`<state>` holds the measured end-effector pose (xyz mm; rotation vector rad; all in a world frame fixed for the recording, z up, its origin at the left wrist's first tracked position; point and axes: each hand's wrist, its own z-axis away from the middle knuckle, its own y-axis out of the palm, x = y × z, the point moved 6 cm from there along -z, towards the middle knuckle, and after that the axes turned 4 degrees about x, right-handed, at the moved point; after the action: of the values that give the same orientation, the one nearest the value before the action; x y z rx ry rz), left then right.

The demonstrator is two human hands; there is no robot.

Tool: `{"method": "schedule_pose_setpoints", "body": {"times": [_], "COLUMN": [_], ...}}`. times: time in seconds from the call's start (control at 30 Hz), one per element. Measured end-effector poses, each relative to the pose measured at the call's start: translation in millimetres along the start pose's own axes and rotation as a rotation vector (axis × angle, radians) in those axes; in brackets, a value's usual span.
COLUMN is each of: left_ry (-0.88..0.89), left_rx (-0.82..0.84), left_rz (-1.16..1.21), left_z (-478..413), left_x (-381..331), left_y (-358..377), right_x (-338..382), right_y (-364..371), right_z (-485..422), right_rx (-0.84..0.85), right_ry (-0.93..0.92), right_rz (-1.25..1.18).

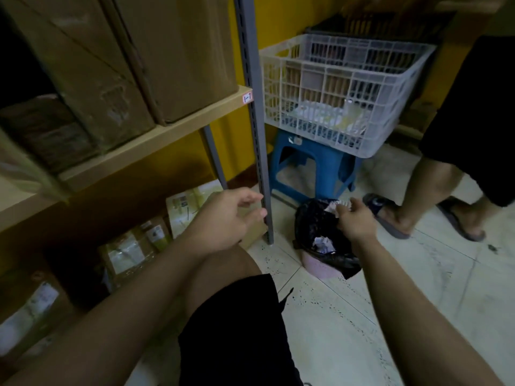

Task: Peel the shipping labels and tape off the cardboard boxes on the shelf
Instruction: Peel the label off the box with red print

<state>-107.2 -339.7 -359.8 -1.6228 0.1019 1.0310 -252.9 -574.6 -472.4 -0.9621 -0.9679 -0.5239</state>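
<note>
Centre of frame: left hand (pixel 227 215), half open, fingers loosely bent, holding nothing, just beside the grey upright (pixel 255 129) of the shelf (pixel 156 135).

Right of centre: right hand (pixel 356 220), seen from the back, over the mouth of the black bag (pixel 312 224) lining a pink bin (pixel 320 267). Fingertips against a pale scrap (pixel 333 207) at the bag's rim, too blurred to tell whether pinched or merely touched. More crumpled paper (pixel 322 243) deeper in the bag.

Upper left: big cardboard boxes (pixel 181 57) on the shelf board, tops cut off by the frame, any tape on them hard to make out.

Lower left, in shadow under the board: smaller boxes (pixel 128 252) with pale labels (pixel 182 203) and glossy tape, print unreadable, one partly hidden behind the left hand. Small tag (pixel 247 97) on the board edge, roughly "1-7".

Upper right: white basket (pixel 342 87) on a blue stool (pixel 306 168), contents blurred.

Right edge: another person's legs (pixel 434 188) in sandals, body cut off above.
</note>
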Motion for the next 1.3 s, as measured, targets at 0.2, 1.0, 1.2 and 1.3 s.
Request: {"method": "schedule_pose_setpoints", "body": {"times": [0.2,1.0,1.2,1.3], "left_ry": [0.002,0.105,-0.089,-0.2], "left_rx": [0.01,-0.915,-1.082,-1.177], "left_rz": [-0.259,-0.555,-0.648,-0.626], "left_z": [-13.2,262.4,305.0,320.3], "left_x": [1.8,-18.5,15.2,36.4], "left_y": [-3.2,-268.4,-327.4,-355.7], "right_x": [-42.2,349.2,399.9,426.1], "right_y": [20.9,109.7,158.1,198.1], "right_z": [-32.4,364.1,400.8,405.9], "right_rx": [0.285,0.24,0.33,0.395], "right_ry": [0.13,-1.705,-1.782,-1.676], "right_rz": [0.293,0.18,0.154,0.171]}}
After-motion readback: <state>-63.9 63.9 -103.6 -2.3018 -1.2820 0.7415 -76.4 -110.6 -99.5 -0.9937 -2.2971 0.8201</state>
